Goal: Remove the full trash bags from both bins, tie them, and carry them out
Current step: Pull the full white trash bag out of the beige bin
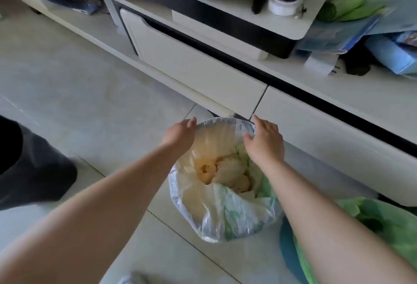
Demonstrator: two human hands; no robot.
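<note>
A round bin lined with a clear trash bag [216, 222] stands on the tiled floor below me, holding crumpled pale and orange waste and some green plastic. My left hand [180, 135] rests on the bag's far left rim with fingers extended. At the far right rim, my right hand [265, 141] has its fingers curled over the bag's edge. A second bin with a green bag [383, 222] sits at the lower right, partly hidden behind my right forearm.
A low white cabinet with drawers [203, 73] runs diagonally just behind the bin. On it lie a white jar [284, 1], a roll of green bags [343, 6] and blue packets [392, 58]. A dark-clothed leg [33, 170] is at the left.
</note>
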